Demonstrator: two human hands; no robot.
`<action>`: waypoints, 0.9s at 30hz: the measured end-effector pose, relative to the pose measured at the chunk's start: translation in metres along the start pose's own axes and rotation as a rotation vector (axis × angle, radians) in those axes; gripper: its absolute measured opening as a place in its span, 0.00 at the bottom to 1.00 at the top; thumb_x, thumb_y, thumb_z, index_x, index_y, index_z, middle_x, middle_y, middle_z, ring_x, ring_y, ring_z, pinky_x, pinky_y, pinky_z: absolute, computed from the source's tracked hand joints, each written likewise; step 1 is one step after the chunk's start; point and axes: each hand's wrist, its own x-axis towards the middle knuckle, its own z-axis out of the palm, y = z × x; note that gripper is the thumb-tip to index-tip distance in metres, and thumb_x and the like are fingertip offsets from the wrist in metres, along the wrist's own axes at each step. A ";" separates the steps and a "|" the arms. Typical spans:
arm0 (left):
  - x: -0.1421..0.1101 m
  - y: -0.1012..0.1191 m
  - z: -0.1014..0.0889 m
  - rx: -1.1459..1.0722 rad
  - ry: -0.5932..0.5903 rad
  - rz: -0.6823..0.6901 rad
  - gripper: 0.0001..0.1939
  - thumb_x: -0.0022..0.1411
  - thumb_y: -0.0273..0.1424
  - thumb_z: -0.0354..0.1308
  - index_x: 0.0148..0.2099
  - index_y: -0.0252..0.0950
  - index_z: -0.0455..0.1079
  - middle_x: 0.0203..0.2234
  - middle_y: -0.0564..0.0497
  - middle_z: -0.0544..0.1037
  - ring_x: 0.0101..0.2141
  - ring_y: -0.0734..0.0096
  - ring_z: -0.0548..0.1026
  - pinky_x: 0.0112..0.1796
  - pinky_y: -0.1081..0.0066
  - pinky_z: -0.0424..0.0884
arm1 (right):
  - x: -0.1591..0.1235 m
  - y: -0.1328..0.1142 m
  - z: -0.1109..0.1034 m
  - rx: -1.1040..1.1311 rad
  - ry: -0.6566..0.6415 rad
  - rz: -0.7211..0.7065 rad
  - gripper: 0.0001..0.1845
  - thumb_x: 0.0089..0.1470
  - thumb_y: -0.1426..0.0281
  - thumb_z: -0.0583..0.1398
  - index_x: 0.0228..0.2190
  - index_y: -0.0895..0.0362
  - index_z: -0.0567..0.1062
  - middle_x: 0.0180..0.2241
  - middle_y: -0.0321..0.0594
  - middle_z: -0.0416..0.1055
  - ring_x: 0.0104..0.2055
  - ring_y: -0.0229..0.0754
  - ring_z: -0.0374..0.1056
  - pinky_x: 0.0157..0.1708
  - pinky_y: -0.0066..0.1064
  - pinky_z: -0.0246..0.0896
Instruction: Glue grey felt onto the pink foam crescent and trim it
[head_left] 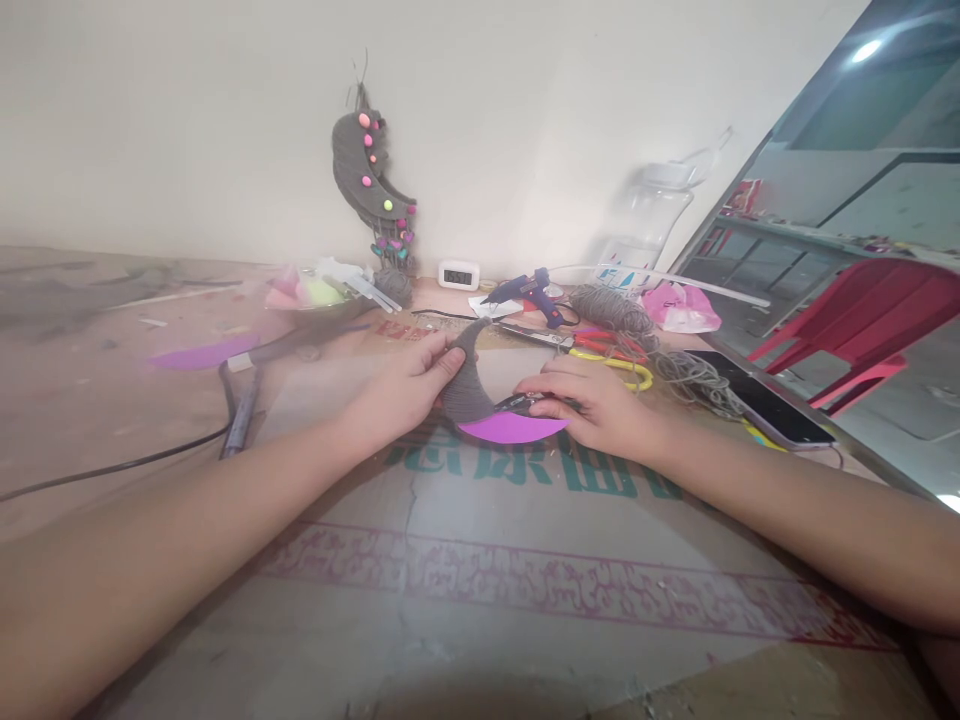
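My left hand (pixel 412 385) grips a crescent moon shape (pixel 466 390) by its left side, thumb on top. Grey yarn is wound closely round its upper and middle part. Its lower tip is bare purple card (pixel 514 428). At that tip my right hand (pixel 589 400) has its fingers closed on a small dark thing (pixel 521 402), which I cannot make out. Just behind the crescent lie scissors (pixel 551 336), partly under other things, with red and yellow handles nearby.
A finished grey crescent with colored pompoms (pixel 349 165) hangs against the wall. Behind my hands are a white timer (pixel 459 275), a blue glue gun (pixel 534 292), loose grey yarn (pixel 694 378), a phone (pixel 772 400) and a clear bottle (pixel 649 220). A black cable (pixel 112 467) crosses the left side.
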 end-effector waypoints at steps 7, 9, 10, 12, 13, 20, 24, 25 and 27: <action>0.000 0.002 0.000 -0.029 0.001 -0.022 0.18 0.65 0.43 0.49 0.50 0.39 0.67 0.35 0.53 0.71 0.30 0.74 0.66 0.26 0.77 0.61 | 0.000 0.000 0.000 -0.015 0.014 0.004 0.11 0.61 0.67 0.56 0.41 0.59 0.75 0.29 0.41 0.71 0.33 0.39 0.66 0.34 0.30 0.59; 0.000 0.003 0.000 -0.034 -0.005 -0.026 0.17 0.65 0.43 0.49 0.50 0.39 0.67 0.34 0.53 0.71 0.29 0.75 0.65 0.26 0.78 0.61 | -0.001 0.000 0.001 -0.026 0.014 0.018 0.11 0.61 0.67 0.56 0.41 0.59 0.75 0.29 0.41 0.71 0.33 0.39 0.66 0.34 0.30 0.59; 0.000 0.004 0.000 -0.038 -0.005 -0.028 0.17 0.65 0.43 0.49 0.50 0.40 0.67 0.34 0.53 0.71 0.30 0.74 0.65 0.26 0.78 0.61 | -0.001 0.000 0.002 -0.030 0.014 0.026 0.11 0.61 0.67 0.56 0.40 0.59 0.75 0.30 0.41 0.72 0.33 0.39 0.66 0.34 0.30 0.59; 0.000 0.005 0.000 -0.044 -0.006 -0.032 0.18 0.65 0.43 0.49 0.50 0.39 0.67 0.34 0.53 0.71 0.30 0.74 0.66 0.27 0.78 0.62 | -0.001 0.001 0.002 -0.033 0.013 0.036 0.11 0.61 0.66 0.55 0.40 0.58 0.75 0.30 0.42 0.72 0.33 0.39 0.67 0.34 0.30 0.59; 0.000 0.005 0.001 -0.043 -0.004 -0.033 0.18 0.65 0.43 0.49 0.50 0.39 0.67 0.34 0.53 0.71 0.30 0.74 0.66 0.27 0.77 0.62 | -0.002 0.001 0.002 -0.034 0.012 0.039 0.11 0.61 0.66 0.55 0.40 0.58 0.75 0.31 0.42 0.72 0.33 0.39 0.67 0.34 0.30 0.59; 0.000 0.002 0.000 -0.027 -0.007 -0.017 0.17 0.65 0.43 0.48 0.49 0.39 0.67 0.35 0.52 0.71 0.31 0.73 0.66 0.27 0.77 0.62 | -0.004 0.001 0.002 -0.034 0.017 0.053 0.11 0.61 0.66 0.55 0.41 0.57 0.75 0.31 0.41 0.73 0.33 0.39 0.67 0.34 0.30 0.59; 0.000 0.001 0.000 0.017 0.004 -0.005 0.14 0.65 0.42 0.48 0.41 0.38 0.67 0.35 0.52 0.71 0.30 0.73 0.66 0.25 0.76 0.60 | -0.006 0.002 0.003 -0.030 0.101 0.088 0.12 0.61 0.67 0.55 0.42 0.57 0.75 0.31 0.41 0.72 0.32 0.39 0.67 0.33 0.29 0.60; 0.000 0.001 0.000 0.027 0.009 0.002 0.14 0.65 0.42 0.48 0.40 0.38 0.67 0.35 0.52 0.71 0.30 0.72 0.66 0.25 0.76 0.59 | -0.006 0.002 0.003 -0.028 0.106 0.092 0.12 0.61 0.67 0.55 0.42 0.57 0.75 0.31 0.41 0.73 0.32 0.39 0.67 0.33 0.29 0.60; 0.000 0.001 0.000 0.050 0.020 0.025 0.14 0.65 0.42 0.47 0.39 0.38 0.67 0.34 0.52 0.72 0.30 0.72 0.66 0.25 0.75 0.59 | -0.005 0.002 0.002 -0.019 0.086 0.093 0.12 0.61 0.68 0.55 0.42 0.58 0.75 0.32 0.41 0.73 0.33 0.39 0.66 0.34 0.29 0.60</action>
